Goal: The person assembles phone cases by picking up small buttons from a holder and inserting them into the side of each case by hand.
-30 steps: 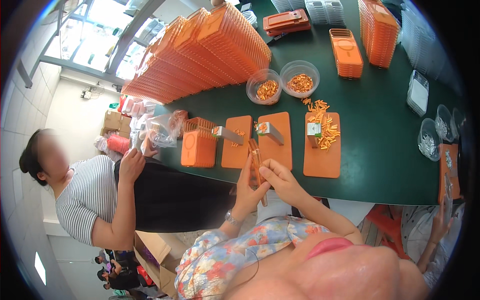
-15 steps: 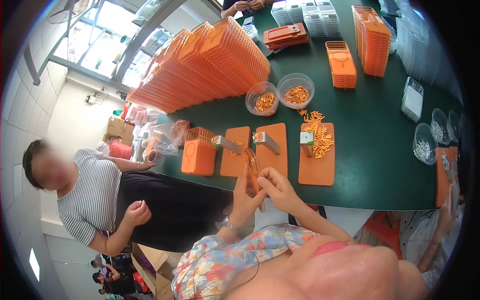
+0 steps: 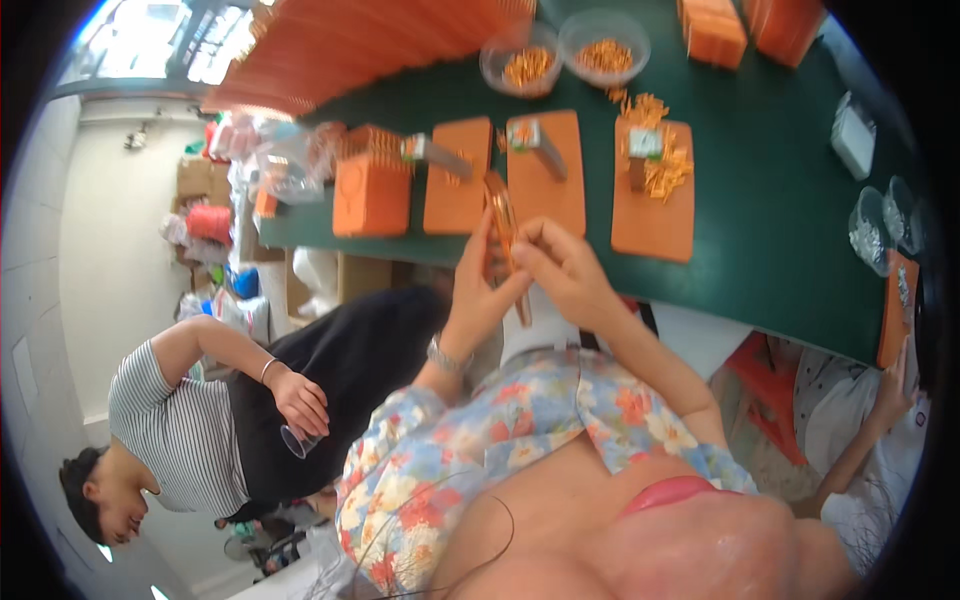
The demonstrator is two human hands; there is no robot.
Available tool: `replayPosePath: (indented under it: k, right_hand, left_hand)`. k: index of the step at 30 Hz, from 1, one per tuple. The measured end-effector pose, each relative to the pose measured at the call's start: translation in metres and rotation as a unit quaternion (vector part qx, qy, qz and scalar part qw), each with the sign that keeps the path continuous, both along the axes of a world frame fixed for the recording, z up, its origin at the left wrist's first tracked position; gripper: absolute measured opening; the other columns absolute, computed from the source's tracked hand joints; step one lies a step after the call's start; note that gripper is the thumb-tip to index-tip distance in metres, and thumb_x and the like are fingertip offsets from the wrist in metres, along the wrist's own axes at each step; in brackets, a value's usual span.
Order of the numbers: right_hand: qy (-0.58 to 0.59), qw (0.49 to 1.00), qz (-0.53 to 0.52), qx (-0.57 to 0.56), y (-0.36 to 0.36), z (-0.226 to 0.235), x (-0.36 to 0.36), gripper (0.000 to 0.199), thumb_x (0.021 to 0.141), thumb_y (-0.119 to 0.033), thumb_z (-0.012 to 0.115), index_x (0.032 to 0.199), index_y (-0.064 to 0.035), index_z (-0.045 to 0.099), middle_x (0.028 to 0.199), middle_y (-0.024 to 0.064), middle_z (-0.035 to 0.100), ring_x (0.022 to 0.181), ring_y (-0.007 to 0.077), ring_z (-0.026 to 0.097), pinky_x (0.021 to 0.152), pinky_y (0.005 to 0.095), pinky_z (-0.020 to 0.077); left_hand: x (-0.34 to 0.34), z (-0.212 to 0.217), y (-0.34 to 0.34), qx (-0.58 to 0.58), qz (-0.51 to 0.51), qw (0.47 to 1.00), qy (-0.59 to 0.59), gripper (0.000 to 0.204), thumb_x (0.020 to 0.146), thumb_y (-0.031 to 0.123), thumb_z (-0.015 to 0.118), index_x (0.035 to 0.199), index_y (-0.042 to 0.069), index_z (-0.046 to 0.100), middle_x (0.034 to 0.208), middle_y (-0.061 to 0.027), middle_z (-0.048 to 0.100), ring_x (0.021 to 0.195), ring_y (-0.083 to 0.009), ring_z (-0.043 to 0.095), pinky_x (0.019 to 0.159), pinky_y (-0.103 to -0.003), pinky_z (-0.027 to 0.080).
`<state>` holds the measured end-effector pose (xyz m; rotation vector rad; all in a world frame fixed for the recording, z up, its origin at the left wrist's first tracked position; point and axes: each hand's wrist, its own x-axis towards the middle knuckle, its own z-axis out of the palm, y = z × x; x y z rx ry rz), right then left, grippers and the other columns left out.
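An orange phone case [image 3: 502, 210] is held up edge-on, just in front of the table's near edge. My left hand [image 3: 478, 290] is closed round its left side, thumb toward the lower part. On the other side, my right hand [image 3: 568, 272] pinches the case's edge with bent fingers; whether a small part sits between those fingertips is hidden. Beyond my hands lie three orange boards, the left [image 3: 450, 212], the middle [image 3: 568, 200] and the right [image 3: 650, 232], each with a small upright grey block. Small orange pieces [image 3: 668, 178] are heaped on the right board.
Orange cases [image 3: 372, 200] stand stacked left of the boards, with a long row of stacks [image 3: 370, 45] behind. Two clear tubs [image 3: 528, 68] [image 3: 604, 58] hold orange pieces. A person in stripes [image 3: 190, 425] holds a clear cup at left; another person's arm [image 3: 870, 430] shows at right.
My view has tilted, so the table sits higher in the picture. Both hands still hold the phone case. The striped person's arm has left the table and hangs lower with the cup.
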<state>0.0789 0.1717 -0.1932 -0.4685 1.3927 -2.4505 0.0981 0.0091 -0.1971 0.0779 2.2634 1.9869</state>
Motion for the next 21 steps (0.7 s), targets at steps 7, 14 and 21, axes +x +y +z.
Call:
replayPosePath:
  k: [7,14,21]
  right_hand:
    - [0.225,0.917,-0.149,0.292,0.104,0.093,-0.007,0.016,0.091,-0.006,0.060,0.106,-0.0003,0.062,0.095,0.0034,0.063,0.078,0.0111,0.062,0.069,0.0214,0.0480]
    - [0.169,0.821,-0.063,0.541,0.151,0.196,-0.075,0.018,0.090,-0.013,0.061,0.096,0.0039,0.064,0.091,0.0069,0.064,0.080,0.0121,0.059,0.072,0.0253,0.0465]
    - [0.103,0.786,0.090,0.603,0.159,0.205,-0.085,0.018,0.086,-0.015,0.066,0.084,0.0030,0.065,0.073,0.0060,0.061,0.065,0.0111,0.055,0.059,0.0244,0.0442]
  left_hand:
    - [0.013,0.035,0.056,0.140,-0.002,0.990,0.001,0.082,0.078,0.019,0.072,0.146,0.002,0.028,0.118,-0.0100,0.052,0.102,-0.0173,0.058,0.087,-0.032,0.052]
    - [0.014,0.049,0.108,0.241,-0.062,0.969,0.007,0.076,0.076,0.033,0.075,0.134,0.001,0.037,0.116,-0.0097,0.054,0.099,-0.0173,0.059,0.088,-0.033,0.050]
    - [0.017,0.058,0.132,0.261,-0.062,0.963,-0.024,0.092,0.072,0.031,0.077,0.145,0.003,0.029,0.116,-0.0078,0.054,0.095,-0.0144,0.059,0.086,-0.031,0.049]
